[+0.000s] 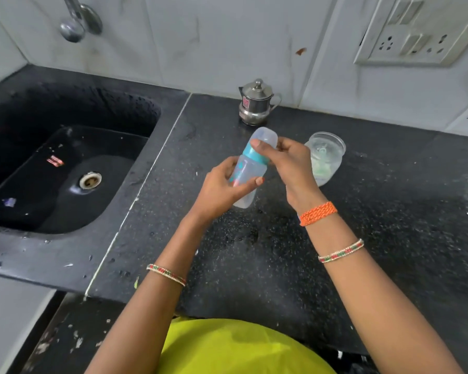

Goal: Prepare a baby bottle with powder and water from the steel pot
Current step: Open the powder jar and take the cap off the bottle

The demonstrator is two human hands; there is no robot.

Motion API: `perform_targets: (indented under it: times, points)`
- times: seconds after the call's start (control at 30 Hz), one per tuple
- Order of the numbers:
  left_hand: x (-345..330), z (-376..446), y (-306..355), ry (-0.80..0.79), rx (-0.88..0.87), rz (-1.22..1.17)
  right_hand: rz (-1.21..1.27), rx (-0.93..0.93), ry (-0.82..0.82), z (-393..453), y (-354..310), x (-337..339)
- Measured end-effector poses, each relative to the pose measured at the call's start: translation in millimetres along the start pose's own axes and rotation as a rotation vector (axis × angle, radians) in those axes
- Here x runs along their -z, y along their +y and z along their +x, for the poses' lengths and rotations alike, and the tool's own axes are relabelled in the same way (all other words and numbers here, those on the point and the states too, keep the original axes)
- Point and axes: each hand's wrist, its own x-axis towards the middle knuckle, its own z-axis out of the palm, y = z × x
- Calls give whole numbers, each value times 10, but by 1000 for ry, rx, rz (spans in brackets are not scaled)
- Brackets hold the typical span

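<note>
I hold a clear baby bottle (247, 174) tilted above the black counter, with a teal collar and a translucent cap on top. My left hand (222, 188) wraps the bottle's body. My right hand (287, 160) grips the teal collar and cap. A small lidded steel pot (256, 103) stands at the back by the wall. Just right of my right hand sits a clear plastic jar (326, 155) with whitish contents; what is inside cannot be made out.
A black sink (65, 163) with a drain lies to the left, under a steel tap (77, 20). A switch and socket panel (414, 33) is on the tiled wall at the right. The speckled black counter (389, 211) spreads right and toward me.
</note>
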Motion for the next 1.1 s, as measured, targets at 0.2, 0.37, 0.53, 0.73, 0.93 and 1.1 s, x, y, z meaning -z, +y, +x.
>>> perform_targets:
  times: [0.2, 0.37, 0.53, 0.73, 0.93, 1.1]
  points:
    - [128, -20, 76, -241, 96, -304, 265, 20, -252, -106, -74, 129]
    - [215, 91, 24, -495, 113, -593, 404, 125, -651, -34, -203, 219]
    - [160, 153, 39, -339, 102, -526, 444, 78, -651, 63, -161, 189]
    - [-60, 154, 108, 235, -127, 591, 267, -22, -32, 125, -11, -16]
    - [-92, 138, 225, 118, -32, 383, 310, 16, -25, 95, -42, 81]
    - [207, 193, 59, -742, 217, -624, 695, -22, -596, 137, -198, 261]
